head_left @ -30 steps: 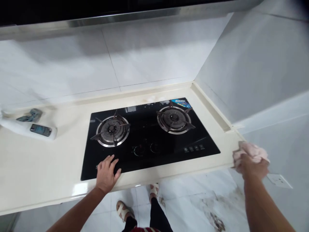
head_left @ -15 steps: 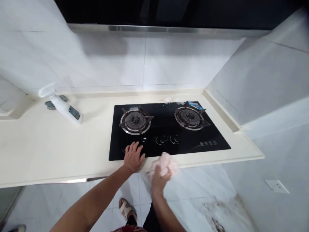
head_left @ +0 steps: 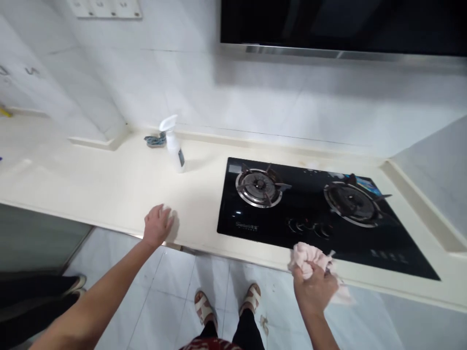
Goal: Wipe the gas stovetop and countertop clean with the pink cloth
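The left forearm (head_left: 104,304) reaches up and rightward from the lower left, its wrist at the front edge of the countertop (head_left: 120,194). The left hand (head_left: 157,226) is over the surface just inside that edge, fingers loosely bent; whether it touches cannot be told. The right forearm (head_left: 321,333), shorter in view, rises from below. The right hand (head_left: 315,287) is at the same edge, further right, closed in a grip, fingertips hidden.

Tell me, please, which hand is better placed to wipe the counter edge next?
Probably the right hand: it holds the pink cloth at the counter edge, in front of the stove; no cloth shows in the left hand.
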A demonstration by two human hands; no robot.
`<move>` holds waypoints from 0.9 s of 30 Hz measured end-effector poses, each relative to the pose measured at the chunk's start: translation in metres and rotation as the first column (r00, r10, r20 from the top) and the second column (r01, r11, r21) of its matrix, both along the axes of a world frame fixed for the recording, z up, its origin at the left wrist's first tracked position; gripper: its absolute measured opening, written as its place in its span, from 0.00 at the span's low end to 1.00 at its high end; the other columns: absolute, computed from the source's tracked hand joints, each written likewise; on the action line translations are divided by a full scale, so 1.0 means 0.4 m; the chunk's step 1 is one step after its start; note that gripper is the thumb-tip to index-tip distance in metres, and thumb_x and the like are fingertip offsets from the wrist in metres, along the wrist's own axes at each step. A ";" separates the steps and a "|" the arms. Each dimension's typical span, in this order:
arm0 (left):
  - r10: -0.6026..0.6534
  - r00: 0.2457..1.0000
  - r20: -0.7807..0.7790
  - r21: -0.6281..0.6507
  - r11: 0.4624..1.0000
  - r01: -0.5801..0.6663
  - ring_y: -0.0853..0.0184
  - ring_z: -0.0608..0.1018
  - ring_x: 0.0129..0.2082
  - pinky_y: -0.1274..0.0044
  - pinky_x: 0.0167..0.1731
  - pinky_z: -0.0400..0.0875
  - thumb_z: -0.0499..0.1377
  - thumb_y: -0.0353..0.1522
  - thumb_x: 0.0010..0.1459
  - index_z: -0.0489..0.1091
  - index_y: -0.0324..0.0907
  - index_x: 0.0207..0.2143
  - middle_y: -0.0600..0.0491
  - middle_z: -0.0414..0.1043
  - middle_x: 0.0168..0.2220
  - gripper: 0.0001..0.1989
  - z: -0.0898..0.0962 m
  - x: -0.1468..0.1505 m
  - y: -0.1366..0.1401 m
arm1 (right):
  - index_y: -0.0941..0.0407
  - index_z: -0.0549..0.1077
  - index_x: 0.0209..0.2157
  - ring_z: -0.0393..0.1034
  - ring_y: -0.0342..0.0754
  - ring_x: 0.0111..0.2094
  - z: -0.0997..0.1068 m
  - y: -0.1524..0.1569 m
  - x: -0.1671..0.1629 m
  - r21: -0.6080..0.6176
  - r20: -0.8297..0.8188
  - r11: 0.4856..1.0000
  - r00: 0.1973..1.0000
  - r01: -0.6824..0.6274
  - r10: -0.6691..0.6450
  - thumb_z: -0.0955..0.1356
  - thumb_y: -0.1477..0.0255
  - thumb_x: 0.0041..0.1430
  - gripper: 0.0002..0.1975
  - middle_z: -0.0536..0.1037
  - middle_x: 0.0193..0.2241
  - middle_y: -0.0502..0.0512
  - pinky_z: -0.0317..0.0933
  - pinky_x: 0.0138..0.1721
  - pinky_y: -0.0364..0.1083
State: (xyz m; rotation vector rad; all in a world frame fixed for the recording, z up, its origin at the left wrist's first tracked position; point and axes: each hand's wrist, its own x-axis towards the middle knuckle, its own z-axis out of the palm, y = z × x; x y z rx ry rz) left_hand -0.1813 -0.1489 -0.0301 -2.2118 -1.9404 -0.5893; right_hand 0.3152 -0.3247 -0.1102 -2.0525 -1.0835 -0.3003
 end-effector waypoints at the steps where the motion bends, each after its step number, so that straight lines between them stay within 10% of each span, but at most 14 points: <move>1: 0.042 0.999 0.007 -0.013 0.999 -0.041 0.49 0.65 0.62 0.57 0.55 0.63 0.53 0.38 0.66 0.72 0.43 0.53 0.38 0.64 0.61 0.17 -0.005 -0.020 0.003 | 0.60 0.75 0.39 0.59 0.57 0.36 0.002 0.007 -0.032 -0.008 0.047 0.999 0.998 -0.033 0.033 0.66 0.50 0.55 0.26 0.61 0.30 0.55 0.58 0.43 0.59; 6: 0.132 0.991 0.032 -0.025 0.991 -0.131 0.50 0.65 0.61 0.57 0.57 0.59 0.54 0.40 0.64 0.72 0.44 0.53 0.39 0.66 0.60 0.18 -0.027 -0.036 0.014 | 0.59 0.74 0.40 0.60 0.59 0.39 -0.006 0.025 -0.359 -0.073 0.189 0.946 0.927 -0.314 0.323 0.65 0.56 0.60 0.20 0.66 0.35 0.61 0.59 0.42 0.58; 10: 0.124 0.991 0.040 -0.024 0.992 -0.123 0.51 0.66 0.60 0.58 0.55 0.60 0.54 0.40 0.65 0.72 0.45 0.53 0.41 0.67 0.59 0.18 -0.037 -0.037 0.012 | 0.53 0.75 0.41 0.63 0.60 0.42 -0.006 0.080 -0.637 -0.190 0.297 0.763 0.705 -0.618 0.645 0.66 0.67 0.61 0.09 0.71 0.37 0.61 0.57 0.44 0.57; 16: 0.127 0.991 0.049 -0.065 0.990 -0.124 0.52 0.66 0.60 0.60 0.55 0.59 0.55 0.35 0.63 0.73 0.47 0.52 0.43 0.68 0.59 0.16 -0.043 -0.050 0.014 | 0.48 0.74 0.43 0.62 0.56 0.47 0.063 0.224 -0.875 -0.204 0.453 0.525 0.396 -0.826 0.799 0.68 0.66 0.64 0.06 0.72 0.43 0.58 0.56 0.50 0.57; 20: 0.130 0.990 0.059 -0.039 0.991 -0.128 0.52 0.66 0.59 0.60 0.55 0.59 0.55 0.33 0.62 0.74 0.47 0.50 0.44 0.68 0.59 0.15 -0.049 -0.046 0.010 | 0.48 0.77 0.39 0.62 0.52 0.42 0.072 0.210 -0.760 -0.269 0.330 0.449 0.357 -0.852 0.874 0.70 0.65 0.62 0.05 0.72 0.39 0.56 0.58 0.45 0.52; 27: 0.091 0.991 0.102 0.047 0.994 -0.097 0.52 0.67 0.59 0.60 0.54 0.60 0.56 0.32 0.61 0.74 0.46 0.49 0.44 0.69 0.58 0.15 -0.055 -0.040 -0.003 | 0.50 0.78 0.37 0.65 0.57 0.48 0.082 0.042 -0.277 -0.337 0.093 0.530 0.532 -0.778 0.841 0.68 0.68 0.60 0.06 0.71 0.46 0.58 0.62 0.47 0.55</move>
